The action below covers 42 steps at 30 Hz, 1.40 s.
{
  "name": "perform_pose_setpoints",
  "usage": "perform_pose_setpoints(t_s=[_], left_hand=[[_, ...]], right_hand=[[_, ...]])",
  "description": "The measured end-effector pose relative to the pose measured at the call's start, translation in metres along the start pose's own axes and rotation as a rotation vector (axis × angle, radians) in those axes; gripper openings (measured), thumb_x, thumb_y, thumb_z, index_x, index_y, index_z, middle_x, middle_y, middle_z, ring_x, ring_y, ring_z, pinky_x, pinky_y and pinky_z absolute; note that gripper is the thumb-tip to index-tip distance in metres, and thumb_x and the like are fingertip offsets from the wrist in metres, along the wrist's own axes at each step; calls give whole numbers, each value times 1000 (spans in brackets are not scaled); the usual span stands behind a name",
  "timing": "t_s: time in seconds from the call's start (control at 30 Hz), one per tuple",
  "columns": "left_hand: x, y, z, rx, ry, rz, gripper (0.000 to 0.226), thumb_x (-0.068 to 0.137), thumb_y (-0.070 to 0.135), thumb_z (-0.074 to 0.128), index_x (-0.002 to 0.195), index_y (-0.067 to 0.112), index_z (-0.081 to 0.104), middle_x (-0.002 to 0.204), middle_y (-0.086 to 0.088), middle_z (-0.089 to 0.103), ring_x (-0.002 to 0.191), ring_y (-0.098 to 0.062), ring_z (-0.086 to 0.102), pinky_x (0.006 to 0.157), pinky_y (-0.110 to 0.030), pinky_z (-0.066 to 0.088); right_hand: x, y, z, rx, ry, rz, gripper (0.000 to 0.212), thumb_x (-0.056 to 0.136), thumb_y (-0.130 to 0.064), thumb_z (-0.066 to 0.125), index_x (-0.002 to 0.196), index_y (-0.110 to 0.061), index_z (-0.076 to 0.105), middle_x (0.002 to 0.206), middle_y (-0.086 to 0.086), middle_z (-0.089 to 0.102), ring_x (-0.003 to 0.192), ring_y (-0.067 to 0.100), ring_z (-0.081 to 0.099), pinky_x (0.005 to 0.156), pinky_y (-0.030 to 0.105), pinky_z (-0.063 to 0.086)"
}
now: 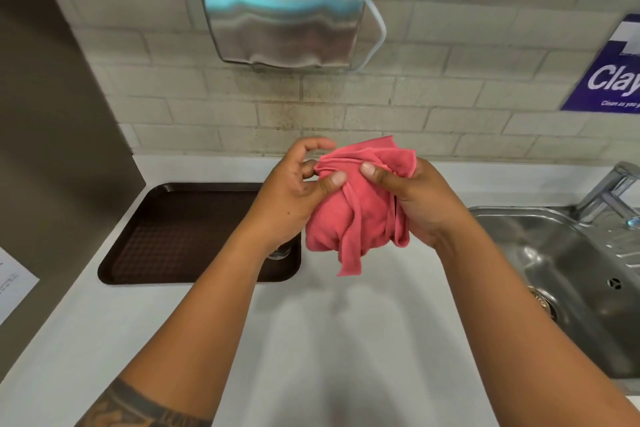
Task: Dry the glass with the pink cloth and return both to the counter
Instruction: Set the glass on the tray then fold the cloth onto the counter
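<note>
The pink cloth is bunched up above the white counter, and both hands hold it. My left hand pinches its left side with the thumb on top. My right hand grips its right side, thumb pressed on the front. The cloth bulges as if wrapped around something, but no glass shows inside it. Below my left wrist, a small part of a clear glass object peeks out at the right edge of the brown tray.
A steel sink with a tap lies to the right. A metal dispenser hangs on the tiled wall above. A purple sign is at the far right, and a paper sheet is at the left edge.
</note>
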<state>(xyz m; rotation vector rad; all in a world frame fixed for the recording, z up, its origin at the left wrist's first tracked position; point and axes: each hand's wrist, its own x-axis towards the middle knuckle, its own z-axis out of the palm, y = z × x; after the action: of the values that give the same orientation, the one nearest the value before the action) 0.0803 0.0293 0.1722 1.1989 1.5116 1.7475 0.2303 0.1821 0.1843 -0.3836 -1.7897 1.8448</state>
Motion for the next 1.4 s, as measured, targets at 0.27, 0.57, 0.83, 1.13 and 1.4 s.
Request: perform_pose_setpoints(t_s=[0.27,0.57,0.83,1.13,1.4], left_hand=[[9,60,1,735,-184,153,25,95,12,74,105,34,78,104,19,72,100,0,67,93,-25,55],[28,75,5,713,-77,129,13,100,18,70,99,26,80,98,8,79,85,-6,72,80,-32,59],[35,75,-18,603,-245,51,21,101,14,70,113,30,77,120,19,76,96,0,74,91,-29,58],[35,-31,-6,606,-92,-127,30,99,8,65,97,35,78,107,16,77,99,-6,70,86,-27,53],[-25,-155,19,1270,-258,-407,40,99,23,57,139,16,55,143,-8,50,116,-33,65,90,-49,57]], right_hand=[[-4,11,0,206,139,-60,52,87,-23,82,132,-20,56,126,18,72,111,29,74,96,43,60],[-36,33,22,-104,106,-95,41,73,-3,91,99,-27,71,139,-3,61,123,18,66,92,43,58],[-24,-19,-13,-170,143,-161,24,94,-9,68,85,-31,72,76,-16,66,64,2,54,53,15,46],[5,47,-32,-376,143,100,22,94,-6,69,97,-27,77,88,-14,74,57,0,58,44,19,45],[-34,183,-29,-1121,146,436,38,94,-23,59,132,-20,64,145,8,53,124,33,61,99,44,52]])
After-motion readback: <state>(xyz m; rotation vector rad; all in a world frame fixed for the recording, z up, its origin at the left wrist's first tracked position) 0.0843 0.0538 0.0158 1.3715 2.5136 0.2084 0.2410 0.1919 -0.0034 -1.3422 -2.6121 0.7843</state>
